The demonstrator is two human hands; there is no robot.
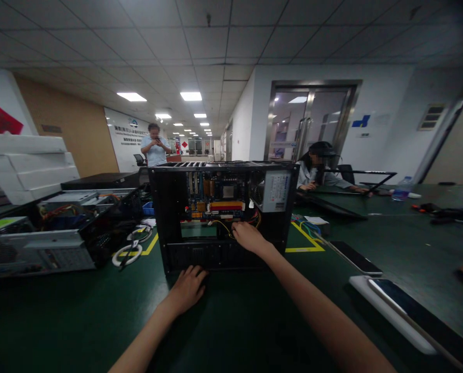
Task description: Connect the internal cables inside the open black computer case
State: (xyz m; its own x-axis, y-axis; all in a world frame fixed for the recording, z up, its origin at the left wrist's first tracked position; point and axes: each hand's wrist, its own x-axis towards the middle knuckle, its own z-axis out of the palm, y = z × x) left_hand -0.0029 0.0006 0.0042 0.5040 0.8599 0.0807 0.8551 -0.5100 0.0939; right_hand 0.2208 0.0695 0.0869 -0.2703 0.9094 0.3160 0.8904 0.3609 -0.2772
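At the open computer case (231, 255), my right hand (248, 237) reaches in, fingers bunched; I can't tell their grip.
My left hand (188, 289) rests low, fingers slightly apart; the black case stands on the green table (231, 326).

Bare left hand (188, 290); bare right hand (250, 238); forearms (313, 305) uncovered, slim, smooth-contoured, narrowing toward wrists (268, 252).

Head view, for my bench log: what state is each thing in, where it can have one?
Black computer case: upright, side open, insides showing.
Gray case: lying flat, uncovered.
White cable: coiled.
Bottle: standing upright.
Ceiling light: lit.
Left hand: palm down, open.
Right hand: at the open side; grip unclear.
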